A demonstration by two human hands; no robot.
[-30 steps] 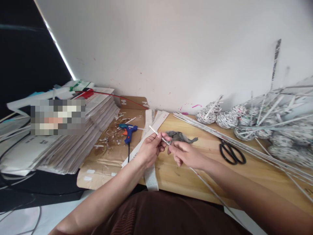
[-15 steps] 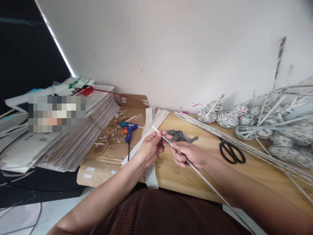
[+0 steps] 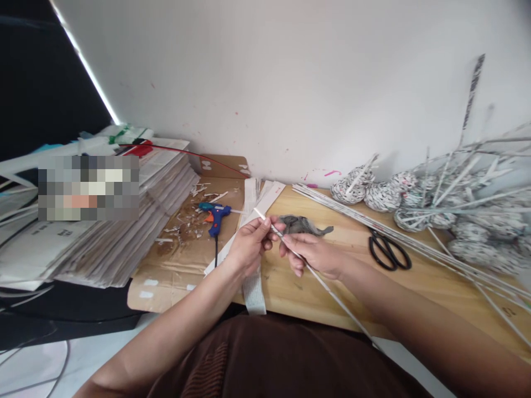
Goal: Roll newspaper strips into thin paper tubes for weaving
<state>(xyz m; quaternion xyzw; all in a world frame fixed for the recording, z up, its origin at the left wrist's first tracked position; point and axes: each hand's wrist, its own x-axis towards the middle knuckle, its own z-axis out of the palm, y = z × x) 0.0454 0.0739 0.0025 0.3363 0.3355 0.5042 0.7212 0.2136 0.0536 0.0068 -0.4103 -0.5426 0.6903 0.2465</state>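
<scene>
Between my two hands runs a long thin rolled paper stick, slanting from its pale tip at upper left down past the table's front edge. My left hand pinches it near that tip between thumb and fingers. Just to the right, my right hand is closed around the stick, fingers curled under it. A dark grey crumpled cloth lies on the table behind my hands. Cut paper strips lie beneath and behind my left hand, one strip hanging over the front edge.
A blue glue gun lies on stained cardboard among paper scraps. Tall paper stacks stand at left. Black scissors lie at right beside a bundle of paper sticks. Woven paper pieces with protruding sticks line the wall.
My right hand has shifted slightly left along the stick, closer to my left hand. The stick's lower part hangs a little further left. The whole view has moved slightly.
</scene>
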